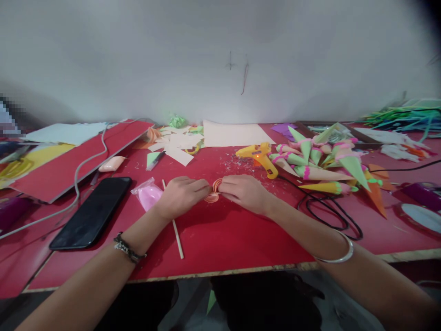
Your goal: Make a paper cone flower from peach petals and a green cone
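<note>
Between my fingertips is a small curled orange paper piece (pixel 216 185) with ridged, looping edges. My left hand (pixel 184 195) pinches its left side, and my right hand (pixel 243 193) pinches the right, both just above the red tabletop (pixel 220 239). A thin pale stick (pixel 178 239) lies under my left wrist. Just left of that hand is a pink lump in clear plastic wrap (pixel 149 193). Beyond my right hand rests a yellow glue gun (pixel 258 157) with a small orange light on it.
Several paper cones (pixel 320 158) in green, pink and orange are heaped at right, near a coiled black cord (pixel 330 214). A black phone (pixel 91 214) lies at left by a red board (pixel 86 158). Cream paper sheets (pixel 236 134) sit along the wall.
</note>
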Demonstrator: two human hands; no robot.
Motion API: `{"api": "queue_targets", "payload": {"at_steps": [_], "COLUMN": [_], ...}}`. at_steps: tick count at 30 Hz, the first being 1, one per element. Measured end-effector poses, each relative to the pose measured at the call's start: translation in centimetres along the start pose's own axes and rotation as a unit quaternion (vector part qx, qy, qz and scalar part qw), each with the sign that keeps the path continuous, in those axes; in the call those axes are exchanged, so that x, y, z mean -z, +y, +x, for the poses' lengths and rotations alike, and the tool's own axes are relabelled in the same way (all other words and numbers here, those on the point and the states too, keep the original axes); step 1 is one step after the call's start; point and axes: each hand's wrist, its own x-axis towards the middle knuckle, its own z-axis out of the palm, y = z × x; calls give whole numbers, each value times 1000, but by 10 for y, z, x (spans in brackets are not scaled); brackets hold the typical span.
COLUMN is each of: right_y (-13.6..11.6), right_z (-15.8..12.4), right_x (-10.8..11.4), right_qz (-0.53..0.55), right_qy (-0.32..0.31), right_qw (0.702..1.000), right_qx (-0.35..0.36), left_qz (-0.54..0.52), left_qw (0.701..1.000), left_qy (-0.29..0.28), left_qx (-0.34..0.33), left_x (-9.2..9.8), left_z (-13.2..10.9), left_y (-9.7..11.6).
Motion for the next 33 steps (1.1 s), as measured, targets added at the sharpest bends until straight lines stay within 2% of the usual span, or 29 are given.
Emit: {"api": "queue_targets", "payload": {"at_steps": [10,16,25,29,33], "right_y": [-1,0,9,9,9], "right_z": [0,-3,-6,-7,-7], "right_x": [0,1,2,2,0], "right_qz": [1,-41,-82,-55,47], "right_qy": [8,24,13,27,71], "right_qw": [1000,993,986,985,982], "right_qx": [-3,-108,-143,-160,-168], "left_qz": [-19,-10,-11,-17,-44], "left_qw": [1000,999,995,994,990], "left_qy": [14,10,-36,-20,27], "left_qx": [1,37,96,105,130], "left_x": [-2,-6,-7,-7,-5], "left_z": [-1,-3,-12,-12,-10], "left_y": [-1,-3,-14,-13,-11]}}
